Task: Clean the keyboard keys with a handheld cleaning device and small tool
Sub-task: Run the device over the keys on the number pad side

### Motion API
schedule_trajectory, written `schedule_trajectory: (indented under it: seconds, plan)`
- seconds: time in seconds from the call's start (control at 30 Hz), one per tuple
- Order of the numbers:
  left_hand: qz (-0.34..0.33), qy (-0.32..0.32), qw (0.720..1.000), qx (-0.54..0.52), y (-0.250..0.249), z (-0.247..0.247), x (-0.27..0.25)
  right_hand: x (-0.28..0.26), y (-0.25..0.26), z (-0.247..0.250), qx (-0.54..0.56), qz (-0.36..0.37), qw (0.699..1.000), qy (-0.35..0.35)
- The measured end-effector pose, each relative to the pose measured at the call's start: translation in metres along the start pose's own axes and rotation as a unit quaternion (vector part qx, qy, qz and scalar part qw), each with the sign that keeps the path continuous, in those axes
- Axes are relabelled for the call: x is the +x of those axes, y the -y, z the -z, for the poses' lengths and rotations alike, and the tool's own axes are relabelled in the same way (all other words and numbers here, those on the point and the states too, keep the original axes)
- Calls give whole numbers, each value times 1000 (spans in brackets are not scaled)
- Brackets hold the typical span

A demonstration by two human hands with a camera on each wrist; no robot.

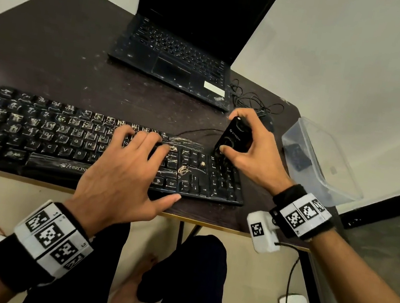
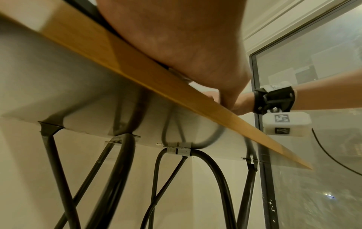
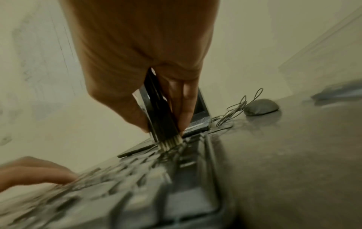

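Fingers of the right hand gripped the black cleaning device, bristles on the keyboard at its 3 o'clock end. The left hand lay flat, fingers spread, on the keys. A laptop stood at 12 o'clock on the counter.

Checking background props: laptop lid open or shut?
Open. The laptop stands behind the keyboard with its lid raised, keys and trackpad exposed. Its screen is black; whether it is powered, cannot tell.

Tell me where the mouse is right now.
In the head view the mouse lies on the table's right side, just behind the right hand, beside the laptop's front right corner.
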State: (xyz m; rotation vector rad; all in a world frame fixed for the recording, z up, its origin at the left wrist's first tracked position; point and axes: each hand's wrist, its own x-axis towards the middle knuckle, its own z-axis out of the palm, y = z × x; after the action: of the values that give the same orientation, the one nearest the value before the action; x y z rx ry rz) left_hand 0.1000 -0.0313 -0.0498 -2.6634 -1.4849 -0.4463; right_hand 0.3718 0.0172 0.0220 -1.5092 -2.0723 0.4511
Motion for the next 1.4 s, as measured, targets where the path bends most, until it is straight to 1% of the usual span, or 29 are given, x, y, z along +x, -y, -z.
schedule_trajectory:
  seconds: [0.1,0.13,0.2,0.27,0.33,0.4,0.53,0.67,0.77,0.8,0.9,0.93,1.0,1.13,1.2,1.3,1.4]
  plan:
    - [3,1,1000,-3,0,0,1,-8,9,-2,14,30,998,59]
    - [5,0,1000,-2,0,0,1,-5,8,-1,9,28,998,60]
    - [3,3,1000,2,0,0,0,2,4,0,-8,4,1000,23]
    - [-1,1,1000,4,1,0,-1,3,2,-2,-14,1,1000,-7]
    - [2,4,1000,2,0,0,0,-1,3,-4,1,21,1000,14]
    - [5,8,1000,1,1,0,0,-3,4,-3,12,26,999,37]
    - [0,6,1000,3,1,0,0,8,-5,1,-16,-3,1000,-17]
    - [3,0,1000,1,1,-2,1,5,-5,-5,-21,-3,999,-28]
    - [-1,-8,1000,2,0,-1,0,5,-8,0,-23,-47,997,-55]
    - [0,-8,1000,1,1,0,0,2,-8,2,-26,-50,997,-48]
    - [3,-5,1000,-2,1,-1,0,-16,-5,9,-31,-42,999,5]
    - [4,-4,1000,0,1,-1,1,-22,-4,11,-30,-42,999,10]
    - [4,-1,1000,4,0,0,0,-22,-5,10,-40,-52,998,-7]
    - [-1,-7,1000,7,-1,1,0,3,-12,3,-59,-76,991,-89]
    - [-1,-8,1000,4,0,1,0,9,-15,2,-68,-82,989,-99]
    - [3,-10,1000,-5,0,0,1,-15,-11,7,-59,-93,990,-83]
    - [5,-1,1000,-3,0,0,1,-66,-3,10,-37,-102,991,-76]
